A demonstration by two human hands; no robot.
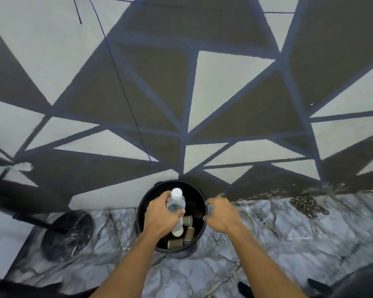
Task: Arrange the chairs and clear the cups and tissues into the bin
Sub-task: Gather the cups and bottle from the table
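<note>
Left hand (pixel 159 216) tight around a bottle (pixel 177 202) over the bin (pixel 194 195) (cups (pixel 187 221) inside), right hand (pixel 221 214) tight on its rim.

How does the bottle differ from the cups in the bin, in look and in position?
The bottle is clear with a white cap; the cups are brownish and opaque. The bottle is longer than any cup. The left hand grips the bottle at the mouth of the bin, while the cups lie loose inside it, tipped over. Both are drink containers.
</note>
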